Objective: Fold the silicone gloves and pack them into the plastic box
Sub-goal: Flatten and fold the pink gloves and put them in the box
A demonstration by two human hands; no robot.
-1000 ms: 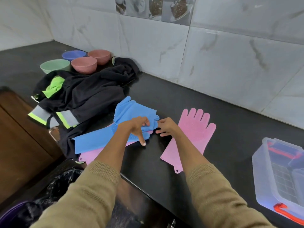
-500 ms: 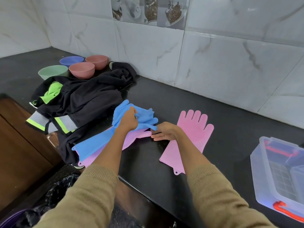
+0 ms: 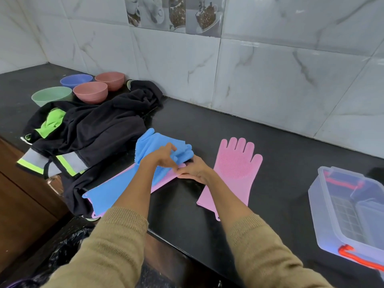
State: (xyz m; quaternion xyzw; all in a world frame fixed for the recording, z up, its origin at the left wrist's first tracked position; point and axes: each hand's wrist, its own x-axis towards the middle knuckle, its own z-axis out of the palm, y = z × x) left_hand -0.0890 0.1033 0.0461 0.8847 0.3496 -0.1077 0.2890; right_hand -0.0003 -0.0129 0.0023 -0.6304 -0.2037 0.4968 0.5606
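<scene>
A blue silicone glove [image 3: 151, 144] lies across a second pink glove [image 3: 166, 176], of which only edges show beneath it. My left hand [image 3: 161, 157] pinches the blue glove near its fingers, lifting them slightly. My right hand [image 3: 194, 169] rests flat on the pink glove underneath, beside the blue one's fingertips. Another pink glove [image 3: 234, 169] lies flat, fingers toward the wall, to the right of my hands. The clear plastic box [image 3: 324, 206] with red handles stands open at the right edge.
A black jacket [image 3: 93, 129] with reflective stripes is heaped at the left, partly under the gloves. Several coloured bowls [image 3: 90, 91] stand behind it near the tiled wall. The black counter's front edge [image 3: 187, 252] runs diagonally below my arms.
My left hand moved from pointing down at the counter up onto the blue glove's fingers and gripped them. My right hand slid slightly left, onto the lower pink glove.
</scene>
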